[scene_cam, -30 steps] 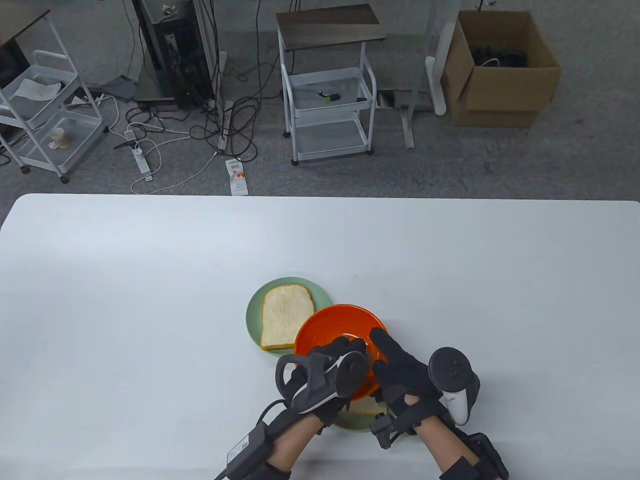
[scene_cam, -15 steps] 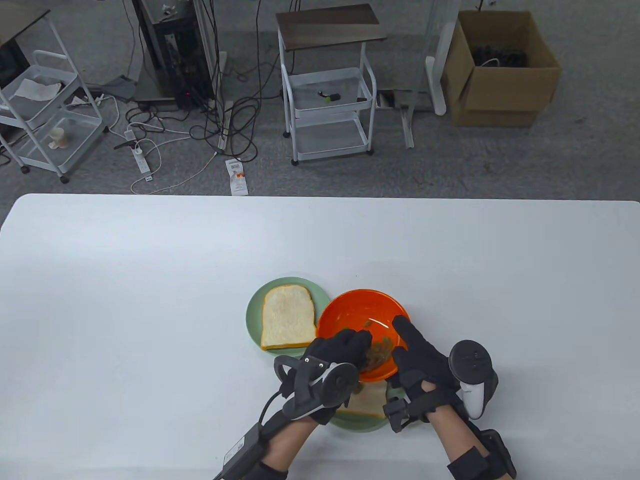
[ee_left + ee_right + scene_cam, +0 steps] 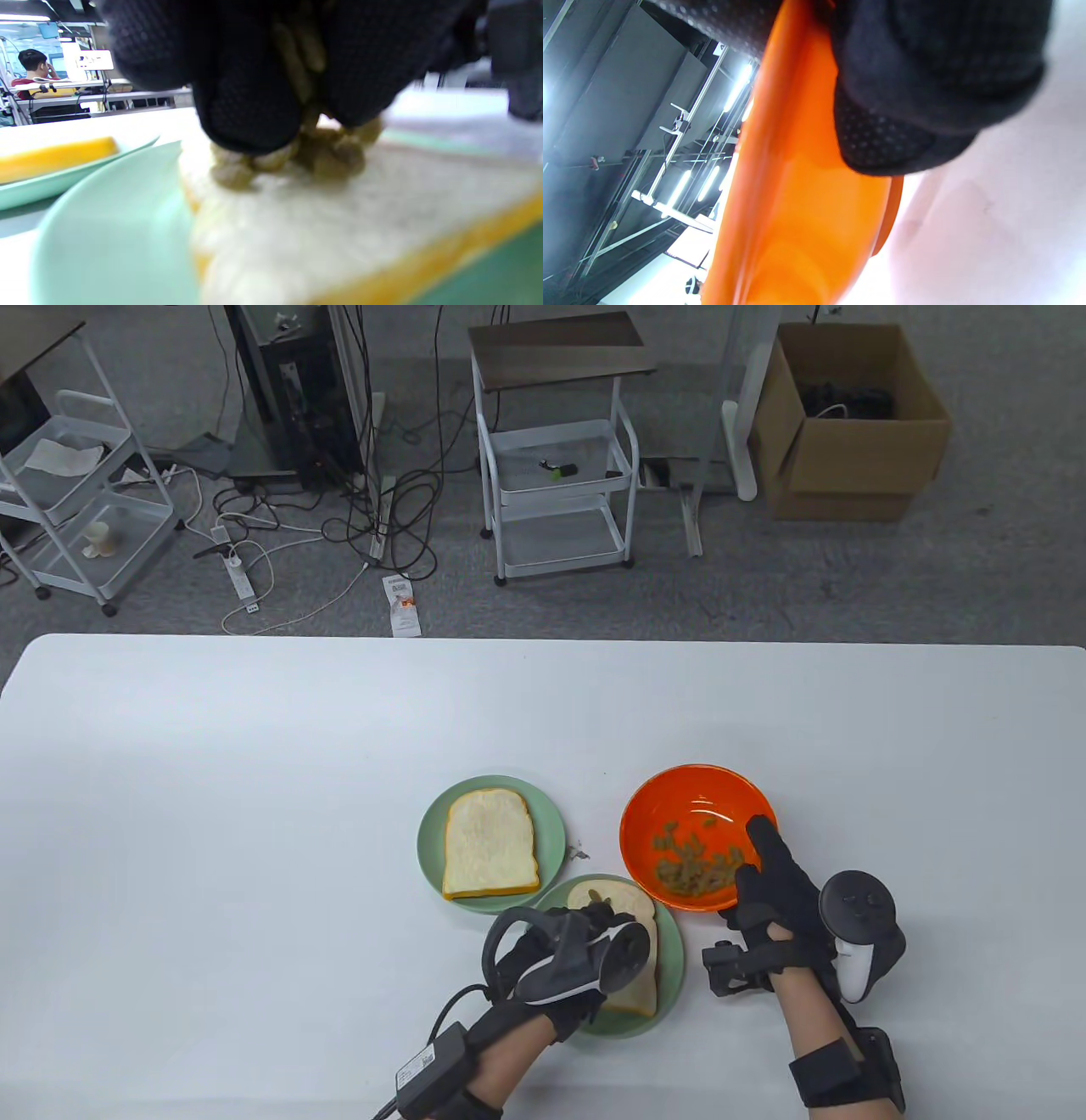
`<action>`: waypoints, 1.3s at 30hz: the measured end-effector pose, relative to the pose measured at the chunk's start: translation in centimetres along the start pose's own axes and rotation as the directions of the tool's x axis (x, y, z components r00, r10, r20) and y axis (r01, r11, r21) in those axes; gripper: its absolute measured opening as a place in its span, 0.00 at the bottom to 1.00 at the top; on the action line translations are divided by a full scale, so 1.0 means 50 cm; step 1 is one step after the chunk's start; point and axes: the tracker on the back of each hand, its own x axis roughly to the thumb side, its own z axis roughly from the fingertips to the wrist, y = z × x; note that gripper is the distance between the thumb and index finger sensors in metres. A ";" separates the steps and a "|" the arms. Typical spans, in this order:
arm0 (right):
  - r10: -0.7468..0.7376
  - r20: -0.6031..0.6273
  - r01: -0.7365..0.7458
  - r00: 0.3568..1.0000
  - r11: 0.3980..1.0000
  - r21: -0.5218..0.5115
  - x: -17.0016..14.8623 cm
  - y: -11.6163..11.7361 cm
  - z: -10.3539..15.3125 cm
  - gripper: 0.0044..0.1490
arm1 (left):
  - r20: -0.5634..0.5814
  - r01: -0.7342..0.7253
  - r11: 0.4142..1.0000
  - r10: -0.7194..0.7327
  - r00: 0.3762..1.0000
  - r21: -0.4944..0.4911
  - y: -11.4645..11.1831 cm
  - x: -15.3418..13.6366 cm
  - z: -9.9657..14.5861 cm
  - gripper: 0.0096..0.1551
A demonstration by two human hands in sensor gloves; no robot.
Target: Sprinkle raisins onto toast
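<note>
An orange bowl (image 3: 679, 802) holding raisins (image 3: 694, 865) stands at the right of two green plates. My right hand (image 3: 768, 891) grips the bowl's near right rim; the bowl's orange wall (image 3: 797, 203) fills the right wrist view. A far plate (image 3: 433, 836) carries a bare toast slice (image 3: 489, 842). A near plate (image 3: 670, 976) carries a second slice (image 3: 628, 909). My left hand (image 3: 577, 942) is over that slice and pinches a clump of raisins (image 3: 297, 156) that touches the bread (image 3: 322, 228).
The white table (image 3: 254, 814) stretches to the left, right and far side. A few dark crumbs (image 3: 579, 848) lie between the far plate and the bowl. Carts, cables and a cardboard box stand on the floor beyond the table.
My right hand has carried the orange bowl to the right, off the near plate. My left hand has come out of the bowl with raisins and dropped onto the near toast.
</note>
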 end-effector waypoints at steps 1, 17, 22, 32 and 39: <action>0.000 0.000 0.000 1.000 1.000 -0.001 0.000 -0.001 0.000 0.36 | -0.016 0.014 0.999 -0.015 1.000 -0.042 -0.003 0.003 0.000 0.25; -0.013 0.030 0.013 0.999 1.000 0.016 0.015 0.006 0.006 0.36 | -0.056 -0.104 0.985 0.112 0.992 0.138 -0.006 -0.011 -0.032 0.23; -0.022 0.017 0.022 1.000 1.000 -0.014 0.007 -0.006 -0.003 0.36 | -0.063 -0.066 0.992 0.073 0.995 0.108 -0.006 -0.006 -0.041 0.27; -0.025 -0.010 0.025 1.000 0.999 -0.023 -0.007 -0.012 -0.010 0.36 | -0.044 -0.148 0.979 0.156 0.987 0.143 0.016 -0.027 -0.026 0.30; -0.020 0.047 0.019 0.999 1.000 0.016 0.008 0.009 0.004 0.36 | -0.093 -0.210 0.911 0.258 0.962 0.356 0.068 -0.083 0.010 0.31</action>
